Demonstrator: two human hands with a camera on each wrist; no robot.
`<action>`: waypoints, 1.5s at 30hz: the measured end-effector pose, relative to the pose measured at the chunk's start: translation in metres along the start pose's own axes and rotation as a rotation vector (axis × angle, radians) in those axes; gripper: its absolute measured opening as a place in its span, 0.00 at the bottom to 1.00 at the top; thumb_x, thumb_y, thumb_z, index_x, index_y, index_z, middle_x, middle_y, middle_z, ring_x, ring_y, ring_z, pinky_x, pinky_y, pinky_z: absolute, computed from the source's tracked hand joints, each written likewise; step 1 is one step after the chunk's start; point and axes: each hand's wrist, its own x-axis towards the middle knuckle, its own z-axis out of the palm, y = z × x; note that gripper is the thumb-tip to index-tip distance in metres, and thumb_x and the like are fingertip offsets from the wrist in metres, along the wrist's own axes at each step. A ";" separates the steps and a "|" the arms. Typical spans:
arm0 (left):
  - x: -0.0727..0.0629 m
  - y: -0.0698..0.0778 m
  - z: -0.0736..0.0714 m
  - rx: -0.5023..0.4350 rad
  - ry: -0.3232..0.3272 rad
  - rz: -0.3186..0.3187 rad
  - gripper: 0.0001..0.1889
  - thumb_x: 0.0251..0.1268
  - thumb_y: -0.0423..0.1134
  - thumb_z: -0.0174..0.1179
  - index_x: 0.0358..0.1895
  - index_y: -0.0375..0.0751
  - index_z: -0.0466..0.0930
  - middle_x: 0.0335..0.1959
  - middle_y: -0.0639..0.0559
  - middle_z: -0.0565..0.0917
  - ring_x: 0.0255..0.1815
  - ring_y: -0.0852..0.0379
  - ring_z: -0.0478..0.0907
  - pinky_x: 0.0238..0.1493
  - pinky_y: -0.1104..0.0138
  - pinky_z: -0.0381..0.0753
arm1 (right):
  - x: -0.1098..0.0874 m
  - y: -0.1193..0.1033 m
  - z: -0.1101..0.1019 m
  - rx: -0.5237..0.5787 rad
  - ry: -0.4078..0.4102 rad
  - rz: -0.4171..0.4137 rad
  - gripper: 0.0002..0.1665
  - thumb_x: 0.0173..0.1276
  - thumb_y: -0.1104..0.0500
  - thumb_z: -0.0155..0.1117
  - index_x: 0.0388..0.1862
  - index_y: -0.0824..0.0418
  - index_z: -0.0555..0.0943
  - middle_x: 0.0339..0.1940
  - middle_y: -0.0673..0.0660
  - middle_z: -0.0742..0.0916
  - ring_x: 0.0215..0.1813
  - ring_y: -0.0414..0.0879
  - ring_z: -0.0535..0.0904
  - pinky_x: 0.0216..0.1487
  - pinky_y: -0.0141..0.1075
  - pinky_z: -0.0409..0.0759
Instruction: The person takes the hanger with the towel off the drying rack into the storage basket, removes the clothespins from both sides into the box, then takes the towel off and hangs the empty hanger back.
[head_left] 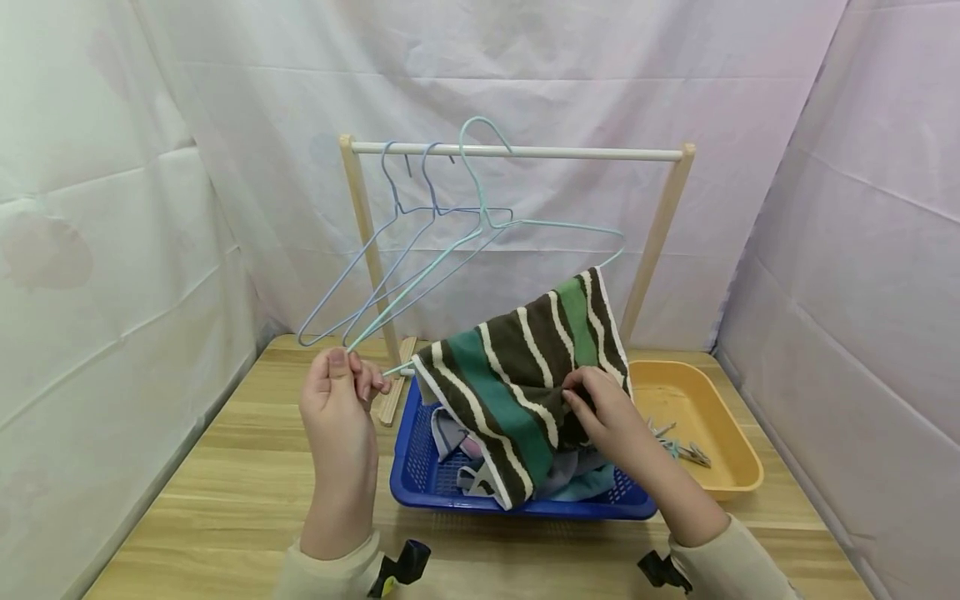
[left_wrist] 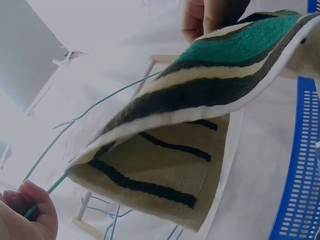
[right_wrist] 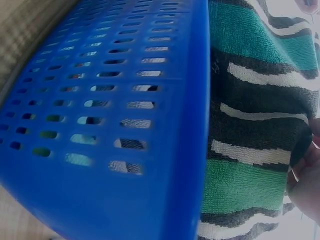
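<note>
My left hand (head_left: 341, 400) grips the lower left corner of a mint-green wire hanger (head_left: 420, 283), which is tilted with its hook up near the rail. Over the hanger's bottom bar hangs a striped towel (head_left: 498, 367) in brown, green, teal and cream. In the left wrist view the towel (left_wrist: 210, 80) drapes down both sides of the bar, its paler back showing. My right hand (head_left: 611, 412) pinches the front layer of the towel near its middle right. The fingers of the right hand (right_wrist: 307, 175) are partly cut off in the right wrist view.
Two blue wire hangers (head_left: 367, 242) hang at the left of the rack's white rail (head_left: 585, 153). Below the towel, a blue basket (head_left: 405, 475) holds more folded cloths (head_left: 577, 475). On the right stands a yellow tray (head_left: 731, 417) with several clothespins (head_left: 686, 450).
</note>
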 end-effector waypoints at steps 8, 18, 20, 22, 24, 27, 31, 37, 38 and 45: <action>0.003 0.002 -0.002 -0.003 0.029 -0.009 0.17 0.78 0.42 0.45 0.28 0.37 0.66 0.16 0.51 0.63 0.21 0.56 0.70 0.27 0.71 0.77 | 0.001 0.007 0.003 0.006 -0.017 0.011 0.09 0.68 0.70 0.63 0.40 0.59 0.75 0.35 0.49 0.79 0.38 0.44 0.72 0.40 0.41 0.73; 0.007 0.001 -0.004 0.008 0.047 -0.017 0.17 0.77 0.44 0.45 0.29 0.37 0.67 0.16 0.51 0.63 0.22 0.56 0.70 0.28 0.71 0.78 | 0.007 0.018 0.009 0.033 -0.097 0.065 0.06 0.70 0.68 0.62 0.39 0.59 0.75 0.34 0.49 0.79 0.35 0.41 0.74 0.35 0.38 0.76; 0.008 0.002 -0.005 0.011 0.056 -0.015 0.17 0.78 0.44 0.45 0.29 0.37 0.67 0.16 0.51 0.63 0.22 0.56 0.70 0.28 0.71 0.78 | 0.008 0.021 0.011 0.029 -0.110 0.067 0.05 0.70 0.68 0.62 0.39 0.59 0.76 0.34 0.49 0.79 0.35 0.41 0.75 0.35 0.38 0.76; 0.008 0.003 -0.006 0.013 0.063 -0.014 0.17 0.78 0.43 0.44 0.29 0.36 0.67 0.16 0.51 0.63 0.22 0.56 0.70 0.28 0.71 0.78 | 0.008 0.024 0.013 0.023 -0.122 0.069 0.06 0.70 0.68 0.62 0.39 0.59 0.76 0.33 0.49 0.80 0.35 0.41 0.75 0.35 0.38 0.76; 0.008 0.004 -0.007 0.014 0.065 -0.014 0.17 0.78 0.43 0.44 0.29 0.36 0.67 0.16 0.51 0.63 0.22 0.56 0.70 0.28 0.71 0.78 | 0.008 0.025 0.013 0.019 -0.131 0.073 0.06 0.69 0.68 0.62 0.39 0.58 0.76 0.33 0.48 0.80 0.34 0.41 0.75 0.34 0.37 0.76; 0.008 0.004 -0.009 0.016 0.068 -0.014 0.17 0.78 0.43 0.45 0.29 0.35 0.66 0.16 0.50 0.63 0.22 0.56 0.70 0.28 0.71 0.78 | 0.007 0.026 0.015 0.019 -0.149 0.078 0.06 0.69 0.67 0.63 0.38 0.58 0.76 0.32 0.47 0.80 0.33 0.40 0.74 0.32 0.36 0.75; 0.009 0.005 -0.010 -0.009 0.072 0.003 0.18 0.77 0.43 0.46 0.28 0.35 0.66 0.16 0.50 0.63 0.21 0.56 0.69 0.27 0.71 0.78 | 0.007 0.028 0.017 0.016 -0.202 0.087 0.05 0.69 0.66 0.63 0.38 0.57 0.77 0.31 0.46 0.79 0.31 0.39 0.72 0.31 0.36 0.74; 0.010 0.005 -0.011 -0.048 0.074 0.019 0.18 0.76 0.44 0.47 0.28 0.35 0.66 0.16 0.50 0.63 0.21 0.56 0.70 0.27 0.71 0.79 | 0.004 0.028 0.019 0.012 -0.294 0.130 0.03 0.71 0.63 0.63 0.37 0.56 0.77 0.31 0.45 0.79 0.30 0.38 0.71 0.30 0.34 0.74; 0.010 0.006 -0.011 -0.054 0.076 0.018 0.18 0.76 0.44 0.48 0.28 0.35 0.66 0.16 0.50 0.63 0.21 0.56 0.70 0.27 0.71 0.79 | 0.003 0.028 0.019 0.014 -0.303 0.135 0.03 0.71 0.63 0.62 0.37 0.56 0.77 0.31 0.45 0.79 0.30 0.38 0.71 0.29 0.34 0.74; 0.010 0.007 -0.012 -0.082 0.064 0.018 0.18 0.76 0.44 0.49 0.27 0.34 0.66 0.16 0.49 0.62 0.21 0.55 0.70 0.27 0.70 0.78 | 0.001 0.024 0.018 -0.028 -0.337 0.095 0.06 0.67 0.62 0.67 0.38 0.53 0.79 0.34 0.43 0.81 0.37 0.38 0.77 0.37 0.36 0.79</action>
